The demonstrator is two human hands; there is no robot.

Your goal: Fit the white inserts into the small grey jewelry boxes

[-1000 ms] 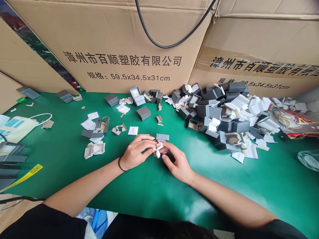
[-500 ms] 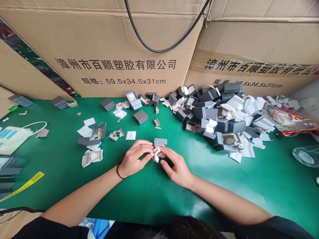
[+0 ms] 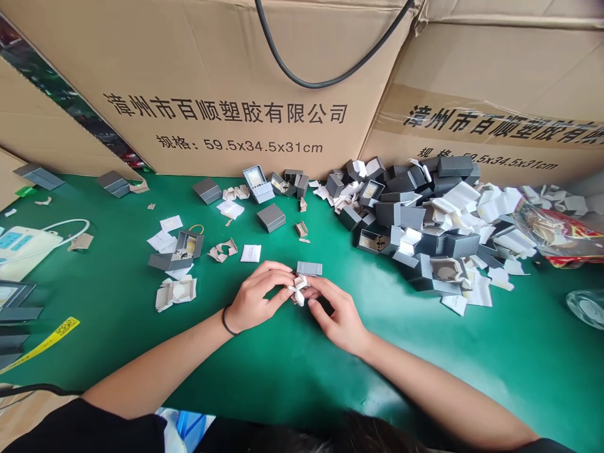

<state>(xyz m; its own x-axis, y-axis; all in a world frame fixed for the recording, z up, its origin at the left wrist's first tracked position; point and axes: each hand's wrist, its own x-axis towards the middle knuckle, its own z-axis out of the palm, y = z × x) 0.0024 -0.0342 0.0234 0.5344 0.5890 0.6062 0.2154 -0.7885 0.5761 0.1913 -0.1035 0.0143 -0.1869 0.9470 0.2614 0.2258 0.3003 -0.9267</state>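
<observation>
- A glossy green tabletop fills the lower view, catching light near its front edge.
- Behind it stand a large brown carton with black Chinese print and a taped carton on the right; a black cable loops down in front of them.
- Near the middle of the table, the left hand, a black band at its wrist, pinches a folded white card insert between thumb and fingers.
- The right hand meets the insert's other side with bent fingers, its thumb set apart from them; whether it grips anything cannot be told.
- Just beyond the fingertips is a small grey box, partly hidden by the hands; whether the insert sits in it is unclear.
- A white leaflet lies just beyond the left hand, with a closed grey box farther back.
- Left of the hands are an open box and a torn insert; farther left, a white power strip and a yellow tag.
- A heap of dark boxes and torn card crowds the back right, beside a red-and-clear plastic bag.
- A clear round container stands at the right edge.
</observation>
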